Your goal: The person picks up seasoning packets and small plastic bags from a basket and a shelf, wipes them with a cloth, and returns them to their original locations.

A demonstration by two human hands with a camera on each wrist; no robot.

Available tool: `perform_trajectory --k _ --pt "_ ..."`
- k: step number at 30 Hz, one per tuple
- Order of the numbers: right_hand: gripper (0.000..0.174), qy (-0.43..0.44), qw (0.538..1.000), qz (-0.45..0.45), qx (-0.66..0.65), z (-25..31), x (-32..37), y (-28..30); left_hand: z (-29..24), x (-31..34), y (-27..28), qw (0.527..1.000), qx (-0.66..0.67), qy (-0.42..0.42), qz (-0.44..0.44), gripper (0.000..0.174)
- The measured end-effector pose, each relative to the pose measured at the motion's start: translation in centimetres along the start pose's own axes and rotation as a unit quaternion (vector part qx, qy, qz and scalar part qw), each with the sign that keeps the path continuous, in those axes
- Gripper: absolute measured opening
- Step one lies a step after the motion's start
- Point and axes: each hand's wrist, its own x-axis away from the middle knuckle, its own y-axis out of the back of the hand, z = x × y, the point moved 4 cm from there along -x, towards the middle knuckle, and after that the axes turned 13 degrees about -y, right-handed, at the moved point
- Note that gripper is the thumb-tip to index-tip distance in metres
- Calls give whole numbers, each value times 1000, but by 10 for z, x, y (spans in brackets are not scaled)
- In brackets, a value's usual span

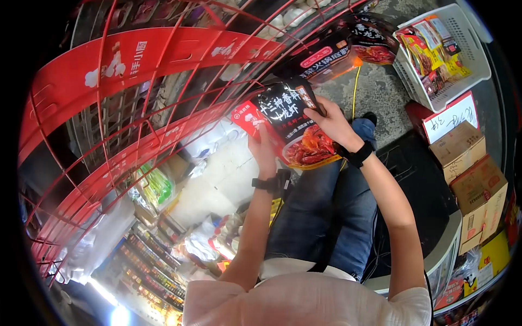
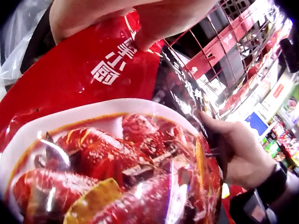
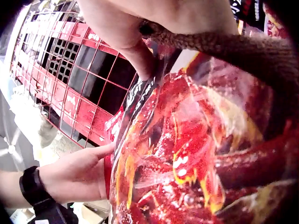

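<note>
Occupying both hands: one large glossy packet point(image 1: 288, 124), black and red, front printed with white characters and a picture of red crayfish, held tilted before the person's jeans point(image 1: 310, 212), beside the near edge of a red wire rack point(image 1: 179, 46).

Left grip point(image 1: 263, 155): closed on the packet's left edge at the red panel, thumb laid over the front.

Right grip point(image 1: 334, 127): closed on the packet's right edge at the black portion, thumb likewise over the front.

Wristbands point(image 1: 359, 155): black, one per wrist.

Further black packets point(image 1: 326, 57): just beyond the held one, printed fronts showing.

White basket point(image 1: 470, 49): slotted walls, well to the right; small packets point(image 1: 427, 51), mostly yellow and red, were piled inside.

Handwritten card point(image 1: 454, 118): white with red border, by the basket's near edge.

Cardboard boxes point(image 1: 481, 195): two, just beside the card, nearer the person.
</note>
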Motion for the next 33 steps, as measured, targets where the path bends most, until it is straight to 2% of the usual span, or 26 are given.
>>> perform_trajectory --k 2,3,6,14,16,20,23,25,26,29,31,33 --pt "30 -9 1000 -9 24 -2 -9 -2 -7 -6 0 998 -37 43 -8 21" --pt "30 -27 1000 8 5 1 -12 -3 -10 -10 -2 999 -49 1 -12 22" --pt "30 -57 995 39 -76 6 -13 -5 -9 -18 -4 998 -65 1 -12 19" --pt "27 -65 996 37 -58 -1 -16 -5 -7 -19 -6 994 -95 -35 -37 17" --pt "26 -61 996 31 -64 -2 -16 -6 -7 -17 -6 996 -77 13 -39 21" --pt "25 -57 997 26 -37 -6 -16 -9 -6 -17 -5 995 -85 11 -47 21" --pt "25 -50 996 24 -65 -6 -16 -12 -6 -18 -4 995 -77 1 -59 20" --pt "25 -41 997 20 -65 -6 -17 -12 -2 -20 -2 994 -87 30 -64 21" --pt "26 -44 998 3 -54 -8 -19 -11 0 -22 -3 994 -87 28 -63 21" --pt "27 -41 999 -20 -28 -19 -26 -5 23 -30 -2 989 -136 -51 -40 26" --pt "28 -6 998 -57 -9 -24 -36 -1 35 -37 -6 987 -142 -62 -35 29" --pt "28 -14 996 -80 37 -21 -35 8 44 -40 -12 988 -132 -59 -45 31"
